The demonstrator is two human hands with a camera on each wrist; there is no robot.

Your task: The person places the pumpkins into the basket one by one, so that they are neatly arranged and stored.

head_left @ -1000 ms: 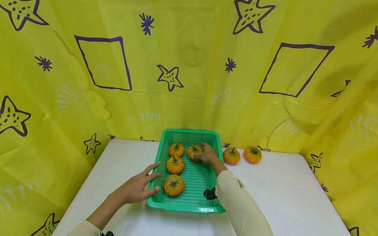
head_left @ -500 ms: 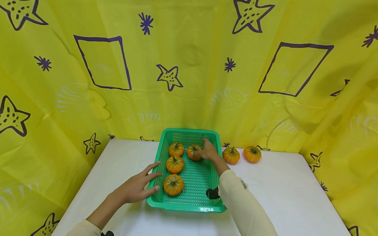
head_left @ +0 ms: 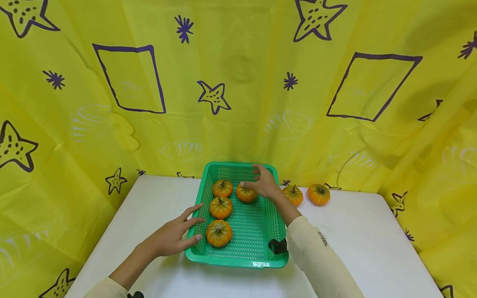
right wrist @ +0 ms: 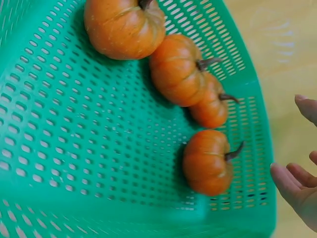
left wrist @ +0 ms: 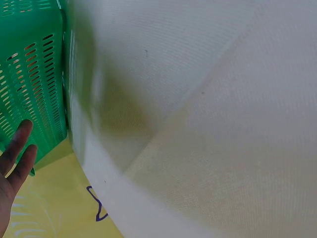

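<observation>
A green plastic basket (head_left: 233, 261) holds several small orange pumpkins. Three of them, the nearest being a pumpkin (head_left: 219, 234), line its left side. At the back right sits another pumpkin (head_left: 247, 195), upright on its base with its stem showing in the right wrist view. Above and just right of that one is my right hand (head_left: 266, 184), fingers spread and nothing in its grasp; its thumb overlaps the pumpkin's top in the head view. My left hand (head_left: 169, 238) has its fingers extended at the basket's left wall, and two fingertips (left wrist: 24, 130) show beside the slotted side.
Right of the basket, two more pumpkins lie on the white table: one pumpkin (head_left: 293, 196) partly behind my right wrist, the other pumpkin (head_left: 318, 194) farther right. A yellow patterned curtain (head_left: 243, 136) borders the table at the back and sides.
My right hand has let go of the back right pumpkin and risen up and to the right, leaving it in the basket. My left hand has stayed still.
</observation>
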